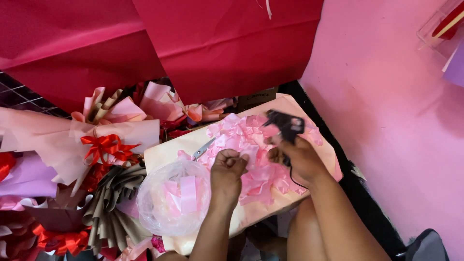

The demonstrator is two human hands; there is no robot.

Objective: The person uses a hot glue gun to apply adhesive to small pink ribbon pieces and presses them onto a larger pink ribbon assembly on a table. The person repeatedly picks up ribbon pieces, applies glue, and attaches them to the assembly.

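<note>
This looks like a small gift-wrapping or bouquet-making workshop. Large red paper sheets [212, 43] hang over the work area, and wrapped bouquets [72, 140] in pink and beige paper, tied with red bows [107, 147], crowd the left side. A board [169, 150] covered in pale paper carries a heap of pink ribbon pieces [251, 145], scissors [203, 149] and a clear bag [174, 195] of more pieces. A black glue gun [286, 125] is in use. The wall [386, 121] is pink.
</note>
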